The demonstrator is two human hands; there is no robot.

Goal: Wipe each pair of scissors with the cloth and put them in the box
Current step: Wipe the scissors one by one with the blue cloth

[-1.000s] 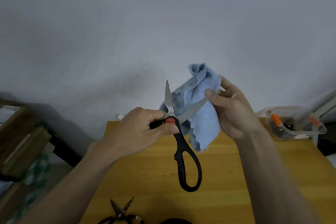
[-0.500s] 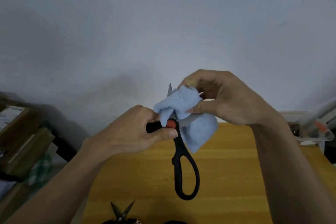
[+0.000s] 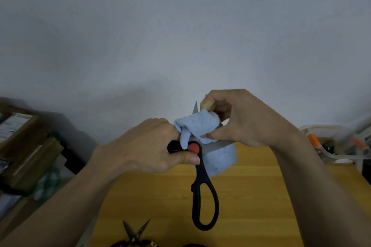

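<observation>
Two pairs of scissors show in my head view, and I take the big black pair as my landmark. Nearest me, below its handle loop, the small scissors (image 3: 136,233) lie open on the wooden counter (image 3: 251,196), untouched and, I judge, yet to be wiped. The big scissors (image 3: 203,196) hang above the counter with blades apart, one loop dangling free towards me. My left hand (image 3: 148,150) grips the other handle just left of the red pivot, fingers (image 3: 189,158) curled tight, thumb pressed beside the pivot. Just above and right of the pivot, my right hand (image 3: 241,120) pinches the blue cloth (image 3: 197,126) round one blade, thumb and fingers closed on the fold; a flap of cloth hangs behind the second blade. Well to the right and farther off, the clear box (image 3: 333,158) sits at the counter's far edge with orange-handled items inside. Left of everything, cardboard cartons (image 3: 18,132) stand off the counter.

I judge the wiping step is in hand. Next calls for drawing the cloth along the blade towards the tip, keeping skin off the edge, then closing the blades before carrying them right to the box
</observation>
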